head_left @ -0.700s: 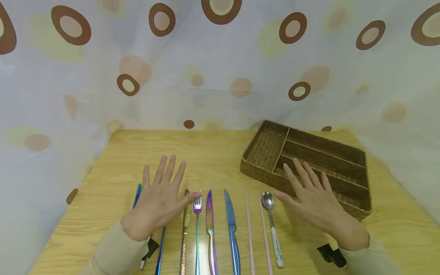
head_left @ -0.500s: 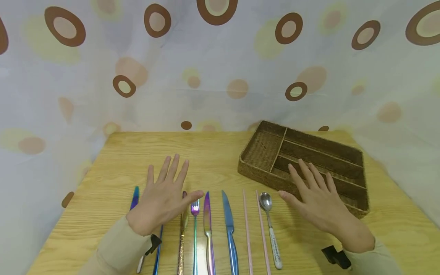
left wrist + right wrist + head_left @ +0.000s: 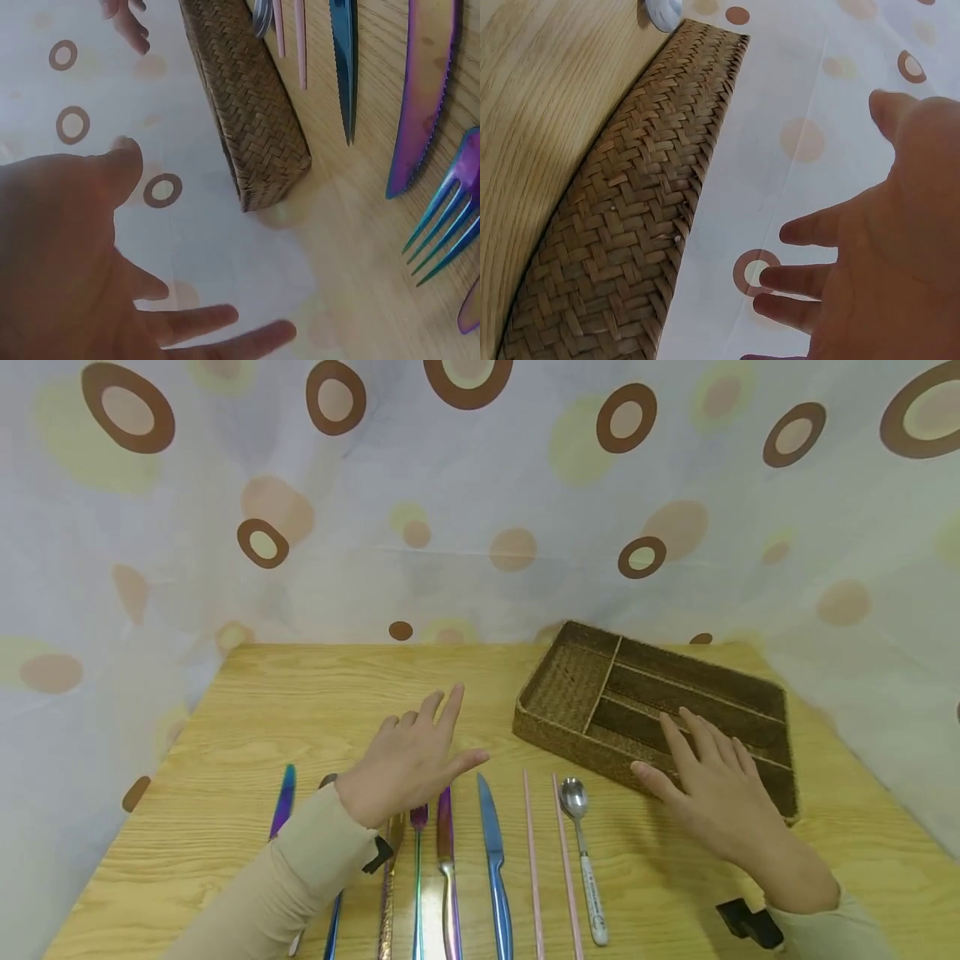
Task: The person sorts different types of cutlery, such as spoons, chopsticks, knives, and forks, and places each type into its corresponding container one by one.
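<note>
My left hand [image 3: 408,764] hovers over the upper ends of the cutlery, fingers spread and holding nothing. Below it lie a fork [image 3: 461,180], a purple serrated knife [image 3: 447,835] and a gold-handled knife [image 3: 387,902], partly covered by hand and sleeve. My right hand [image 3: 723,806], also holding nothing, is held with straight fingers over the front of a brown woven tray [image 3: 555,735] with compartments. Between the hands are a blue knife [image 3: 493,852], two pink chopsticks [image 3: 532,860] and a spoon [image 3: 591,893] with a white handle.
A blue-purple knife [image 3: 283,797] lies at the far left of the wooden table [image 3: 337,685]. Near it, the round dark end of another utensil [image 3: 327,779] shows beside the left sleeve. A patterned cloth [image 3: 450,485] hangs behind the table and along its sides.
My left hand has swung right and turned, its fingers now pointing up and to the right. My right hand has shifted slightly right. The head view has turned a little; the cutlery stays put.
</note>
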A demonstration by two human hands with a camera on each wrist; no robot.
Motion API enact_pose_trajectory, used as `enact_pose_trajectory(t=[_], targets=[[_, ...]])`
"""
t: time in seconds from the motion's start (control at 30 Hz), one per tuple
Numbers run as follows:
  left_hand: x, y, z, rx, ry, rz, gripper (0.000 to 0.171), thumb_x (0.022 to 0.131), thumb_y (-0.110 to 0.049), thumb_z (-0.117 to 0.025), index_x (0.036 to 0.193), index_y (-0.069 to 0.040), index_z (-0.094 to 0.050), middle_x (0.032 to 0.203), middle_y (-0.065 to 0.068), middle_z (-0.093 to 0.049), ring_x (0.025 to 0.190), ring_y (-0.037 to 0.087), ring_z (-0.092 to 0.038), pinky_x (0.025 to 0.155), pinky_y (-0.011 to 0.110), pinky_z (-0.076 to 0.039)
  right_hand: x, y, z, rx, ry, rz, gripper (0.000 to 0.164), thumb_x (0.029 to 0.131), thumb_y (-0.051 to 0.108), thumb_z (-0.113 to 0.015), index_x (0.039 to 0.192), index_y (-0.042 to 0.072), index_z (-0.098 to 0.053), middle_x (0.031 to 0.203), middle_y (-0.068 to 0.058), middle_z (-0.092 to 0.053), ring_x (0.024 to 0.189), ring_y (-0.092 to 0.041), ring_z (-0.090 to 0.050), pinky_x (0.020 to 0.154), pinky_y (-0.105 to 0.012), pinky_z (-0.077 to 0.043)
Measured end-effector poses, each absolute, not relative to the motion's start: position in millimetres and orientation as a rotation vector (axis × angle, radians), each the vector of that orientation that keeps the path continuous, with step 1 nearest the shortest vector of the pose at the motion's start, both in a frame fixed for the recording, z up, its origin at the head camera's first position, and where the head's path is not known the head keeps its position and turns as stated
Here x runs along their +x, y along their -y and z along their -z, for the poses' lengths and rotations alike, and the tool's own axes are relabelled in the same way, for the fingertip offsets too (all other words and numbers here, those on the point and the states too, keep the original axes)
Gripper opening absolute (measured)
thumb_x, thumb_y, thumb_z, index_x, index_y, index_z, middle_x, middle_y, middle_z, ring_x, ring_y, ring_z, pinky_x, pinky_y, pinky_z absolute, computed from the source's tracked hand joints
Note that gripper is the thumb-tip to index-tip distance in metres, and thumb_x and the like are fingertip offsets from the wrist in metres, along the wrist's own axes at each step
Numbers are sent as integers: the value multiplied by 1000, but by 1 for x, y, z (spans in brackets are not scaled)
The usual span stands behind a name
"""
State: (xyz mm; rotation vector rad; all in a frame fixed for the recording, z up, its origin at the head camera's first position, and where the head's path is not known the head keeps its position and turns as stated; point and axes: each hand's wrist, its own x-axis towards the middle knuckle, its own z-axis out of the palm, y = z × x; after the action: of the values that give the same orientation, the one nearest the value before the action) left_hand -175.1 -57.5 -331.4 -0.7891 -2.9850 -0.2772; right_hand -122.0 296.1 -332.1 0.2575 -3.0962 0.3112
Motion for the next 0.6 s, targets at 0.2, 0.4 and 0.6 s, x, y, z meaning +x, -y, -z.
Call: enact_pose_trajectory(t=[0.2, 0.4, 0.6], targets=[[-197, 39, 332, -960, 2761, 305, 59, 104, -32, -53, 147, 5, -37, 104, 18, -71, 52, 12, -57, 37, 20, -35, -125, -307, 329, 216, 3069, -332, 78, 105, 55, -31, 158, 1, -11, 159, -32, -12, 138, -59, -20, 104, -76, -20], [-213, 15, 326, -966, 2825, 503, 43, 105, -18, -43, 142, 2, -46, 51, -1, -49, 39, 6, -29, 38, 21, -21, -119, -326, 333, 120, 2978, -401, 72, 108, 46, -32, 150, -12, -23, 147, -41, -26, 127, -63, -29, 95, -75, -29], [-225, -7, 319, -1012, 2803, 454, 34, 106, -13, -39, 135, -1, -54, 57, 0, -55, 41, 6, -36, 38, 19, -28, -114, -358, 339, 0, 2903, -300, 61, 107, 30, -41, 140, -21, -32, 133, -49, -32, 114, -65, -32, 86, -72, -33]])
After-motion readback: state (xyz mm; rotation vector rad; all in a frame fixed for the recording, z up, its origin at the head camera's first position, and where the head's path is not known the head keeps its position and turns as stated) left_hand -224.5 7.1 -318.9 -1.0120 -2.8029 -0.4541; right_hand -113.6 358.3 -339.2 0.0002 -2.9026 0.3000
